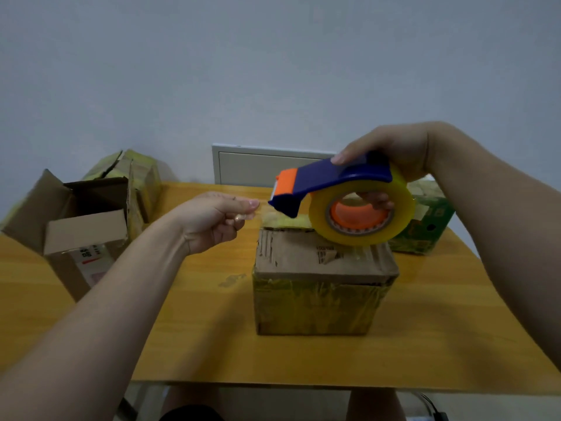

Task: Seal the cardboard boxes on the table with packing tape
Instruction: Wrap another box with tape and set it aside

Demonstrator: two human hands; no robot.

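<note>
We note right hand point(391, 153) gripping tape dispenser point(337, 189) above closed cardboard box point(321, 278); left hand point(217, 218) pinching tape end point(261, 211).

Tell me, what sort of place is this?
Probably a makeshift packing station in a plain room: a wooden table against a bare wall, cardboard boxes on it, and a tape dispenser gripped by the right hand, the left hand pinching its tape end.
</note>
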